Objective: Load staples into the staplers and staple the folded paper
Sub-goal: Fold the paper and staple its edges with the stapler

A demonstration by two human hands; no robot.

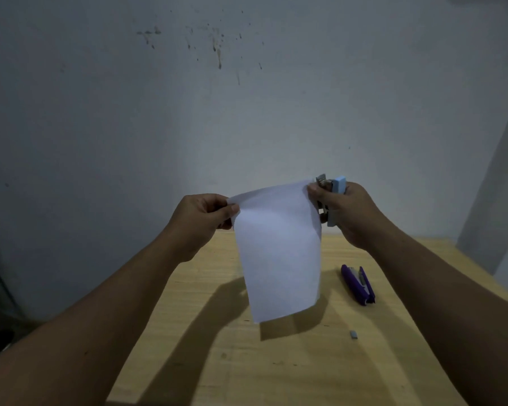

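Left hand (204, 219) pinches the top left corner of the folded paper (277, 253), held up at frame centre. Right hand (342, 213) grips the blue stapler (333, 200) at the paper's top right corner. Stapling step, by the look. Next: seat that corner between the jaws, then squeeze. Purple stapler (359, 285) lies on the wooden table (408, 288), lower right; a staple strip (353, 334) lies nearer the camera.

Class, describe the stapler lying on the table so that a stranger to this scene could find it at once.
Start at the wooden table below the raised paper. To the right of the paper's lower edge lies the purple stapler, untouched. The other stapler, light blue, is up in the right hand.
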